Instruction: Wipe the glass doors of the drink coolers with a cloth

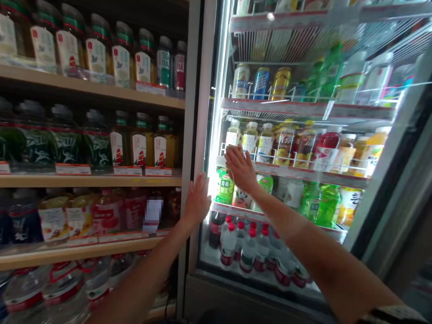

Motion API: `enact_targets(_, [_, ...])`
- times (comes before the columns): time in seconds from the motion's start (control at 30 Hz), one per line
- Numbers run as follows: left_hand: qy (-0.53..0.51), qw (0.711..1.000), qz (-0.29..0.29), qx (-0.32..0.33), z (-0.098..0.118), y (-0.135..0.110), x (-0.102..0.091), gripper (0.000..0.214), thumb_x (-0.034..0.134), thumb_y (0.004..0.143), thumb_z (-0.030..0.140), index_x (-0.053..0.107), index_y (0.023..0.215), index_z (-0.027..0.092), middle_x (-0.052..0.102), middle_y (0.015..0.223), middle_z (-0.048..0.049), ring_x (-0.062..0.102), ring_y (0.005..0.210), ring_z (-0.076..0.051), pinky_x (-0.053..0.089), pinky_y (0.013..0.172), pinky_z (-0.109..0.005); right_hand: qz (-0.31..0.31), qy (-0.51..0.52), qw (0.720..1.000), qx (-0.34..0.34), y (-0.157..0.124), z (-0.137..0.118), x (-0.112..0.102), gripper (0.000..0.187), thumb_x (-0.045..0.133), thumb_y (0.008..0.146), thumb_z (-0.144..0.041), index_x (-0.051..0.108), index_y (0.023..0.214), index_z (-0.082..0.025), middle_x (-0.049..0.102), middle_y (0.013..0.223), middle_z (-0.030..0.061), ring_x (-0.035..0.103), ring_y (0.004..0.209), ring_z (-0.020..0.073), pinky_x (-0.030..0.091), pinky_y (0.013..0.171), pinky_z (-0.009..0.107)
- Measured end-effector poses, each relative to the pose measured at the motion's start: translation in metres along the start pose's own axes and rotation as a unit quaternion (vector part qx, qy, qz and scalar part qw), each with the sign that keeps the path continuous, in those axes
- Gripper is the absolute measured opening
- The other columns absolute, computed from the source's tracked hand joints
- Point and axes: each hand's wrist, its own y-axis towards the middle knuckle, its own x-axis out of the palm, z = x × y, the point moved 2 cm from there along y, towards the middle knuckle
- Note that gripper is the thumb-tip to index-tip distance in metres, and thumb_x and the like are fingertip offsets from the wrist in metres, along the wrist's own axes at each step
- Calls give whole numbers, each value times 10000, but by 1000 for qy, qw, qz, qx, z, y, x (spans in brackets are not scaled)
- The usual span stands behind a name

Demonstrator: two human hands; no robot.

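My left hand [197, 199] is open, with its fingers pointing up along the grey door frame [203, 90] of a lit drinks fridge. It looks to lie flat on that frame and holds nothing. Further right, my right hand [240, 168] is stretched out open in front of the fridge shelves, palm forward, also holding nothing. I cannot tell whether it touches the glass. Behind its fingers stand pale-labelled tea bottles [250, 137]. A green-labelled bottle [223, 186] is just below and left of it, partly covered by the hand.
Wooden shelves [101, 181] on the left hold rows of bottled drinks. In the fridge, cans [261, 83] stand above, and red-capped bottles [249, 247] are grouped at the bottom. A dark door edge [391, 180] runs down the right side.
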Motion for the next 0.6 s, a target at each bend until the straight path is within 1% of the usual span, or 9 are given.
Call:
enact_targets(0.03, [0,1000,5,-2,2,5,-1,613,412,804,145,262,1397,118,242,1489,-133,159,1392,-234,201,1127,-478,1,-4,1000,-1,-2,2,-2,456,398,895,-209,399,1346,-146,368,1443,104,233,1379,238,137,1139,516])
enact_targets(0.07, [1,1000,8,-4,3,8,-3,612,412,803,145,265,1396,117,243,1489,-133,161,1392,-236,203,1125,-480,-7,-4,1000,-16,-11,-1,-2,451,401,894,-207,408,1341,-146,375,1439,101,240,1377,240,162,1135,507])
enact_targets(0.17, [12,1000,1,0,10,14,-6,588,411,806,147,294,1381,96,251,1483,-145,183,1386,-245,212,1121,-481,-52,12,994,-98,-63,-21,1,436,436,871,-170,452,1306,-154,415,1416,85,278,1362,227,240,1118,458])
enact_targets(0.23, [19,1000,-9,10,15,14,-7,574,405,807,138,310,1371,85,255,1481,-147,189,1384,-247,217,1117,-483,-67,15,988,-140,-90,-27,1,422,445,865,-163,476,1286,-160,435,1403,73,310,1347,216,246,1118,435])
enact_targets(0.3, [20,999,-17,20,22,13,-6,570,401,805,132,316,1367,82,252,1481,-147,185,1385,-244,217,1116,-486,-54,-2,991,-122,-94,-19,-4,423,434,874,-179,466,1296,-163,429,1407,74,314,1345,223,209,1129,453])
enact_targets(0.4, [15,999,-21,29,32,14,0,583,399,805,137,303,1378,88,241,1485,-145,170,1389,-236,202,1122,-483,-11,-34,999,-16,-78,7,-15,468,410,886,-197,396,1352,-151,394,1427,100,270,1365,241,149,1133,501])
enact_targets(0.47, [12,999,-20,33,39,14,5,603,401,802,142,282,1392,100,232,1489,-138,155,1392,-231,189,1126,-480,-4,-37,999,16,-78,15,-19,494,410,883,-193,365,1373,-151,385,1431,106,246,1375,240,146,1133,509])
enact_targets(0.5, [12,999,-21,36,43,13,7,614,406,800,144,271,1398,107,229,1490,-135,147,1394,-231,183,1126,-483,-14,-30,999,8,-85,15,-20,500,414,879,-188,363,1375,-157,385,1431,104,242,1376,237,155,1133,506])
enact_targets(0.6, [14,998,-26,49,52,11,12,621,422,795,148,274,1398,114,241,1487,-133,149,1393,-237,180,1125,-492,-62,-2,996,-58,-119,4,-19,499,430,864,-158,388,1361,-174,423,1409,92,280,1362,223,204,1126,490])
